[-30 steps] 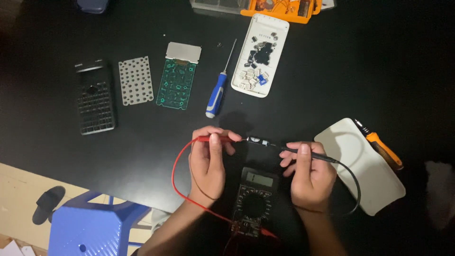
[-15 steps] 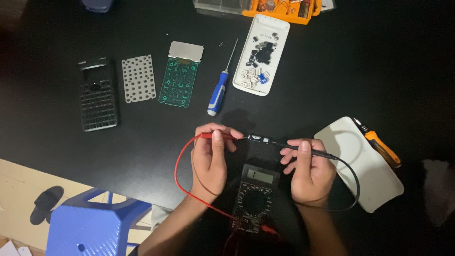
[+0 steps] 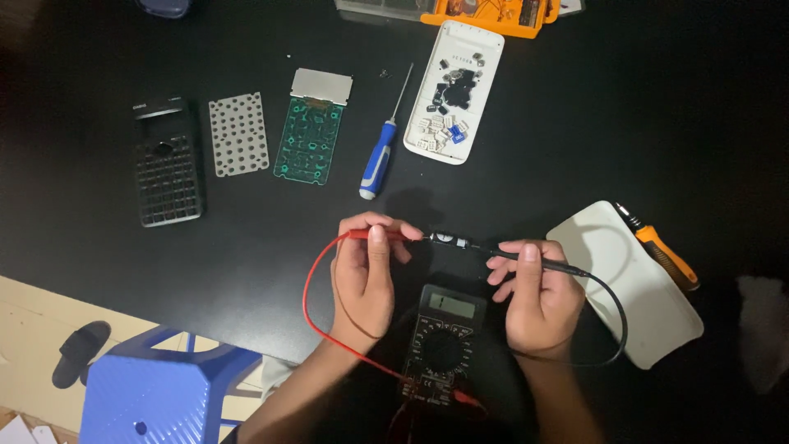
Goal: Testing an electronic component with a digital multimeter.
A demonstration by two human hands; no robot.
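Note:
My left hand [image 3: 366, 275] grips a red multimeter probe [image 3: 382, 236], its red lead [image 3: 308, 288] looping left and down. My right hand [image 3: 538, 288] grips a black probe [image 3: 542, 263] with a black lead [image 3: 616, 321] curving to the right. Both probe tips meet a small dark battery-like part [image 3: 448, 240] lying between my hands. A black multimeter [image 3: 442, 341] with a grey display lies on the black table [image 3: 616, 123] just below, between my wrists.
Along the far side lie a black keypad frame [image 3: 167, 163], a perforated grey sheet [image 3: 238, 133], a green circuit board [image 3: 312, 127], a blue-handled screwdriver [image 3: 378, 156] and a white tray of small keys [image 3: 454, 90]. A white cover [image 3: 629, 284] and an orange-handled tool [image 3: 662, 251] lie right. A blue stool [image 3: 156, 395] stands below left.
Both hands hold the probes in nearly the same place on the small part. The view has shifted slightly; nothing else has moved.

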